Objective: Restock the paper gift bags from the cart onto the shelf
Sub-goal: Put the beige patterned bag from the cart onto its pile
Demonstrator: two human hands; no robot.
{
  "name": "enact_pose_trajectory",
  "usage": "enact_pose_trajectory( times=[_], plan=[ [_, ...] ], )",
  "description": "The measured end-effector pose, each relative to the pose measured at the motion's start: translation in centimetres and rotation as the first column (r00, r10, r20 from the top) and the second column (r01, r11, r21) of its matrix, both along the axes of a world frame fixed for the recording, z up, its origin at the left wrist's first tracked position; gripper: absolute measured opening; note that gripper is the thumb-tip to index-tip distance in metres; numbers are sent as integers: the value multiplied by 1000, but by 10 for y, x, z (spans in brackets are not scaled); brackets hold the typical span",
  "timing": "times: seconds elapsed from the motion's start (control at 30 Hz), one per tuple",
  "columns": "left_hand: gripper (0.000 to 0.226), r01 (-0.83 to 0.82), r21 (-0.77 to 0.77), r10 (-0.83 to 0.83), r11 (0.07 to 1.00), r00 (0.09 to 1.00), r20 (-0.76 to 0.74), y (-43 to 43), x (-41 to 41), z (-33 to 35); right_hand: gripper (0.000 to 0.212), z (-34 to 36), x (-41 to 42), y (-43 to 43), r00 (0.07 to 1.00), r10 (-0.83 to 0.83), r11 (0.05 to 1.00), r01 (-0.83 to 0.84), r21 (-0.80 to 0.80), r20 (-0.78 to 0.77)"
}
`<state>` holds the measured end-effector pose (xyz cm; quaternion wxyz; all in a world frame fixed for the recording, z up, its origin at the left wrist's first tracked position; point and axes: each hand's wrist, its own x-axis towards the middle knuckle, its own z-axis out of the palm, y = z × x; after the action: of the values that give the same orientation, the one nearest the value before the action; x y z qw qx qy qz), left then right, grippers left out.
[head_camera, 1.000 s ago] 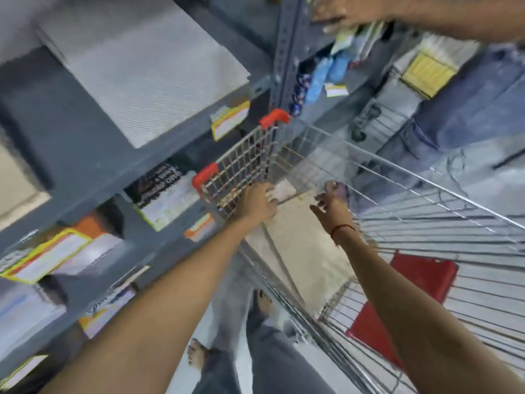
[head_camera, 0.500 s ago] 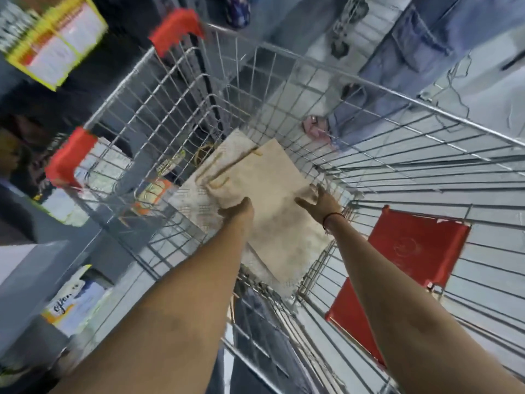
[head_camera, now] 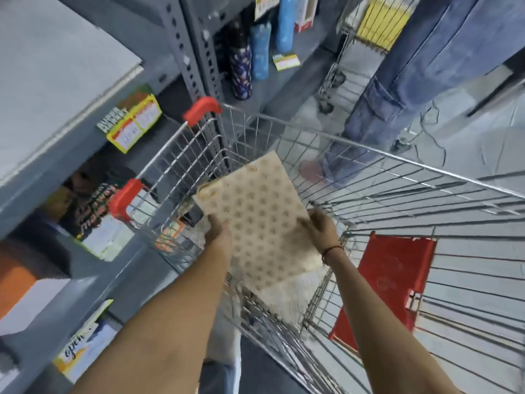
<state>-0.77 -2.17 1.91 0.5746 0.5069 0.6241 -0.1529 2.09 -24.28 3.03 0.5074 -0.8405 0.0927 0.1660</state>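
1. Head view: your left hand (head_camera: 218, 231) grips the left edge of a flat dotted stack of paper gift bags (head_camera: 261, 223), with the fingers curled round it.
2. Your right hand (head_camera: 322, 231) grasps the right edge of the same stack. A thin red band (head_camera: 331, 250) sits on that wrist.
3. The stack is tilted with its far end raised. It is held within the wire walls of the cart (head_camera: 170, 166), over another pale bag (head_camera: 289, 300) lying lower in the basket.
4. The cart stands just right of the grey shelf (head_camera: 56, 166), its red corner caps (head_camera: 123, 200) close to the shelf edge.
5. A yellow price tag (head_camera: 133, 125) hangs on the shelf front, with printed packs (head_camera: 93, 220) in the bay below it.
6. On the far side, patterned bottles (head_camera: 241, 66) stand upright in the next bay, and a person in blue jeans (head_camera: 397, 89) stands beyond the cart.
7. A red flap (head_camera: 395, 277) lies against the cart's wires on the right.
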Motion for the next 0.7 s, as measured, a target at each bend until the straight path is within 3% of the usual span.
enact_pose_trajectory(
  times=[0.03,0.13,0.27,0.37,0.43,0.53,0.6,0.7],
  plan=[
    [87,-36,40,33,999,996,84,3,1,23,22,16,0,5,999,-18,999,17,29,39],
    [58,-84,180,24,980,950,312,10,7,92,13,66,4,16,981,-119,987,100,126,156],
    [36,-43,296,-143,954,805,576,36,8,157,15,128,11,28,931,-221,961,157,228,290],
    [42,-47,366,-224,929,717,660,58,4,202,15,166,14,49,907,-277,925,163,343,316],
    [37,-44,367,-259,929,633,729,73,-1,232,6,189,13,68,892,-311,889,152,431,327],
    [28,-93,363,-258,927,544,799,103,-14,260,9,213,9,103,888,-318,857,119,501,333],
    [23,-110,377,-266,920,531,804,123,-29,274,7,225,3,129,896,-317,819,94,566,310],
    [34,-92,483,-365,871,538,760,155,-67,282,8,239,-10,172,917,-272,804,49,593,292]
  ],
)
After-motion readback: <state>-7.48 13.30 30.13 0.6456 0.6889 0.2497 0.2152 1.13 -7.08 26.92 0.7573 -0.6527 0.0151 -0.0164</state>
